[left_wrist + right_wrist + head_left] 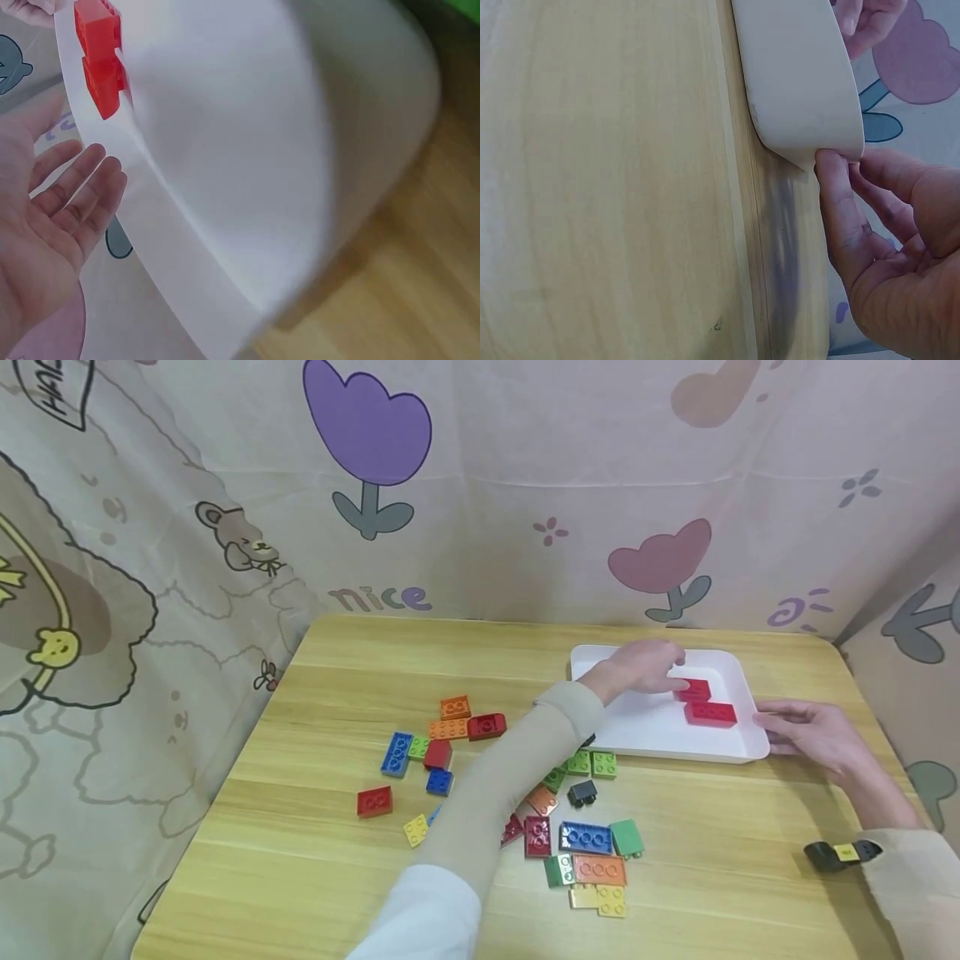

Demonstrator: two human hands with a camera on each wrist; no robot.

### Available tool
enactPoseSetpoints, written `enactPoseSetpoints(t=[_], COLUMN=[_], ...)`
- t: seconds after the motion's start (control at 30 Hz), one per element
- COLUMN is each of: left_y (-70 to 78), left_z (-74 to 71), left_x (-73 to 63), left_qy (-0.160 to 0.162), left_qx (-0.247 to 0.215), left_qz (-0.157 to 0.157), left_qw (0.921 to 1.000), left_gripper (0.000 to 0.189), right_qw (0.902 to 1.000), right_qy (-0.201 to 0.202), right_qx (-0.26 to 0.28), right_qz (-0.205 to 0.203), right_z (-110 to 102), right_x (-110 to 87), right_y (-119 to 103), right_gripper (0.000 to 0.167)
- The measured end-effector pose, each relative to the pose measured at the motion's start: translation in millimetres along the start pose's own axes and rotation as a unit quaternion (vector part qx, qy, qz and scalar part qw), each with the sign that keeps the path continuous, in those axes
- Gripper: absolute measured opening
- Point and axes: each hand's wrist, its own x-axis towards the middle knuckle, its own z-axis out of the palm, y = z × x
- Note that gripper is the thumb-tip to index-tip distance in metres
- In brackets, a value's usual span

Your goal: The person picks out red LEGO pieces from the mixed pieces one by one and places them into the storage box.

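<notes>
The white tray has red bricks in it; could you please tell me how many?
2: one red brick by the left hand, another nearer the front of the tray. The hand covers part of it; the left wrist view shows no others.

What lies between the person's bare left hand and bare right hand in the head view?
Two red rectangular toy bricks lie there, inside the white rectangular tray, then the tray's end wall at the right hand; the head view shows this.
</notes>
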Motion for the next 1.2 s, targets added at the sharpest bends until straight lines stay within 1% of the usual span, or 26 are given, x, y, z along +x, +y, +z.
enactPoseSetpoints(t=[0.17,0.37,0.47,0.6,0.73,0.93,1.03,1.2], left_y=[-8.0,-16.4,-21.9,-31.3,-41.0,-52.6,-57.7,-66.6], left_z=[-5.0,-14.2,-19.7,-25.4,-28.2,-29.7,-31.4,-35.1], left_x=[-9.9,-23.4,-30.6,-41.4,-51.2,-66.2,-75.5,-92.3], left_qy=[0.003,0.000,-0.002,0.002,0.008,0.022,0.029,0.033], left_qx=[0.000,-0.002,-0.009,-0.007,-0.004,0.005,-0.002,-0.021], left_qz=[0.008,0.033,0.035,0.040,0.052,0.082,0.097,0.111], left_qw=[1.0000,0.9995,0.9993,0.9992,0.9986,0.9964,0.9949,0.9930], left_gripper=[0.054,0.058,0.061,0.063,0.065,0.068,0.071,0.075], right_qw=[1.0000,1.0000,1.0000,1.0000,0.9999,0.9999,0.9999,0.9999], right_qy=[0.004,0.001,0.001,0.002,0.003,-0.003,-0.004,-0.004], right_qx=[-0.008,-0.007,-0.006,-0.007,-0.004,0.008,0.008,0.008], right_qz=[0.000,-0.002,-0.002,-0.006,-0.012,-0.010,-0.008,-0.010], right_z=[0.5,-0.2,-0.1,0.3,0.8,1.0,1.0,0.7], right_x=[-1.2,-1.9,-1.8,-1.9,-2.0,-0.9,-0.4,-0.3], right_y=[0.0,2.6,2.7,0.8,-0.7,-1.2,-0.8,0.2], right_gripper=[0.027,0.028,0.027,0.027,0.028,0.030,0.029,0.030])
